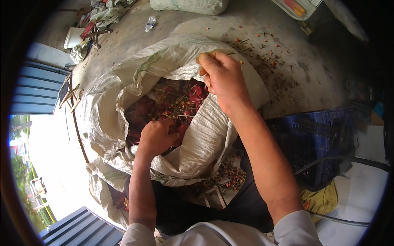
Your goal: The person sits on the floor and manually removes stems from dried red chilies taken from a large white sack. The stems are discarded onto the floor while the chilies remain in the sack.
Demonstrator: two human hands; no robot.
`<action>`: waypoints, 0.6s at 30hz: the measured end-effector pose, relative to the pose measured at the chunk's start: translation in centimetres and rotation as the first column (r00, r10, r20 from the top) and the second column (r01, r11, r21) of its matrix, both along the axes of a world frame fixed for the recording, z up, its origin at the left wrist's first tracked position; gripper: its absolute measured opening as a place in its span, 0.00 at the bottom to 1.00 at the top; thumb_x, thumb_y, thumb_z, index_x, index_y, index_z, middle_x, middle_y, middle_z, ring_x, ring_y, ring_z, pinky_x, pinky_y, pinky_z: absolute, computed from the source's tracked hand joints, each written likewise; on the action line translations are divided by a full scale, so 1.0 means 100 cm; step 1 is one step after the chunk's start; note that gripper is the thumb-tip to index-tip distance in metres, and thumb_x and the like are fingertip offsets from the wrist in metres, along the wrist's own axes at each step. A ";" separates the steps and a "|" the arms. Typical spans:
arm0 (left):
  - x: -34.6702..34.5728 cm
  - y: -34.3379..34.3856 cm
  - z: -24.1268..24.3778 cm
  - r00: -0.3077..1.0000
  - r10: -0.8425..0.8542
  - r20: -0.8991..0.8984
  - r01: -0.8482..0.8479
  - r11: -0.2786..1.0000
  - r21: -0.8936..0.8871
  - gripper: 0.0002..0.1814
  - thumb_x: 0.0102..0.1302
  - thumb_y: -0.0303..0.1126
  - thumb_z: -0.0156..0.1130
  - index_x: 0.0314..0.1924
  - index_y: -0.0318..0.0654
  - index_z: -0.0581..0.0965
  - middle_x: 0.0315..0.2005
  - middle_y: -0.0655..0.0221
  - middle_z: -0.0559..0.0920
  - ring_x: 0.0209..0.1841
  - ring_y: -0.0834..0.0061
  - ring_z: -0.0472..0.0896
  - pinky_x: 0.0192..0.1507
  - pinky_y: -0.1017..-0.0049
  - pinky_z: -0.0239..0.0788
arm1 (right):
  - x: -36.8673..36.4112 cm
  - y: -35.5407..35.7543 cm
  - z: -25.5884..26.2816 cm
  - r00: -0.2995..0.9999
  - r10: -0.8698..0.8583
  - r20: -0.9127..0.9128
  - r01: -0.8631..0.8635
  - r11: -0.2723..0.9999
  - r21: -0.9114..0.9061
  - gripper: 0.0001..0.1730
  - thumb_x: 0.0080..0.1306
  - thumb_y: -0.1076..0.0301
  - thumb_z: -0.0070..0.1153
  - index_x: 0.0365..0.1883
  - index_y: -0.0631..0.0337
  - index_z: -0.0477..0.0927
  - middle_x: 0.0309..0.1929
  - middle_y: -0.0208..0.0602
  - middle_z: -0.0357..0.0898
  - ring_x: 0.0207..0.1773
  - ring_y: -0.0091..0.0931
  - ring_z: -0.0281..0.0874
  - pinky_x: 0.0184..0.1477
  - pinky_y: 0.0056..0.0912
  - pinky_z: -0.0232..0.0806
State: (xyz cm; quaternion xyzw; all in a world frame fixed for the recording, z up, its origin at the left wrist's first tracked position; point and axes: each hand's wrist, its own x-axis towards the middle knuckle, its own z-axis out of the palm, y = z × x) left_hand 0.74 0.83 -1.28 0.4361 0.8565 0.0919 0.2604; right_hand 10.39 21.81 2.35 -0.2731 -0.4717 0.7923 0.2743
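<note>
A large white woven plastic sack (206, 129) stands before me, its mouth rolled open. Inside lies a heap of dark red chilli peppers (197, 93), with loose stems and calyx bits (181, 107) on top. My left hand (158, 135) is in the near side of the mouth, fingers curled down against the peppers. What its fingertips touch is hidden. Over the far right rim of the sack is my right hand (220, 73), its fingers folded and thumb pressed in. Whether it pinches something small cannot be seen.
Stems and red scraps (271, 61) litter the concrete floor to the right. A blue plastic crate (311, 144) stands near my right arm, crossed by a dark hose (338, 158). A second sack (107, 184) sits at lower left. Farther off lie a plastic bottle (150, 24) and a full sack (190, 6).
</note>
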 end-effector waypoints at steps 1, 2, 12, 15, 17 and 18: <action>-0.001 -0.001 0.000 0.999 -0.002 0.041 0.001 1.000 0.018 0.18 0.49 0.39 0.71 0.37 0.38 0.80 0.29 0.53 0.83 0.37 0.51 0.83 0.40 0.58 0.74 | -0.002 -0.001 -0.002 1.000 0.005 0.028 -0.007 0.998 0.066 0.12 0.68 0.64 0.57 0.35 0.66 0.80 0.24 0.29 0.78 0.23 0.16 0.69 0.27 0.22 0.62; -0.001 -0.002 0.000 0.997 -0.005 0.083 0.001 0.999 0.037 0.18 0.49 0.38 0.71 0.38 0.37 0.79 0.30 0.52 0.83 0.37 0.51 0.83 0.41 0.58 0.74 | -0.004 -0.003 -0.005 0.998 0.008 0.056 -0.015 0.991 0.133 0.12 0.68 0.65 0.57 0.35 0.67 0.81 0.24 0.30 0.79 0.25 0.17 0.71 0.28 0.23 0.64; -0.022 0.001 0.011 0.382 0.307 0.872 -0.826 0.537 0.172 0.14 0.63 0.27 0.60 0.50 0.40 0.77 0.29 0.73 0.81 0.21 0.84 0.76 0.14 0.83 0.57 | 0.000 -0.030 -0.005 0.881 0.149 0.450 -0.447 0.579 0.682 0.10 0.59 0.67 0.62 0.37 0.63 0.82 0.29 0.50 0.82 0.36 0.43 0.83 0.42 0.44 0.74; -0.021 0.004 0.011 0.239 0.233 0.943 -0.882 0.459 0.110 0.14 0.66 0.28 0.57 0.51 0.39 0.75 0.31 0.72 0.82 0.21 0.83 0.76 0.14 0.83 0.58 | -0.003 -0.045 -0.018 0.869 0.199 0.453 -0.494 0.329 0.805 0.11 0.55 0.68 0.64 0.35 0.62 0.80 0.32 0.48 0.82 0.39 0.44 0.83 0.43 0.47 0.74; -0.023 0.002 0.004 0.177 0.189 0.966 -0.896 0.436 0.079 0.13 0.68 0.29 0.56 0.52 0.39 0.75 0.32 0.72 0.82 0.22 0.84 0.76 0.14 0.83 0.58 | -0.002 -0.052 -0.018 0.886 0.188 0.423 -0.461 0.270 0.846 0.11 0.56 0.68 0.65 0.34 0.63 0.80 0.33 0.48 0.82 0.40 0.44 0.83 0.43 0.46 0.75; -0.022 0.003 0.005 0.174 0.198 0.965 -0.890 0.452 0.067 0.12 0.69 0.30 0.55 0.51 0.39 0.75 0.32 0.72 0.82 0.23 0.84 0.77 0.14 0.84 0.59 | -0.001 -0.053 -0.017 0.895 0.182 0.407 -0.442 0.241 0.864 0.11 0.56 0.67 0.65 0.34 0.63 0.80 0.33 0.48 0.82 0.40 0.44 0.83 0.43 0.46 0.75</action>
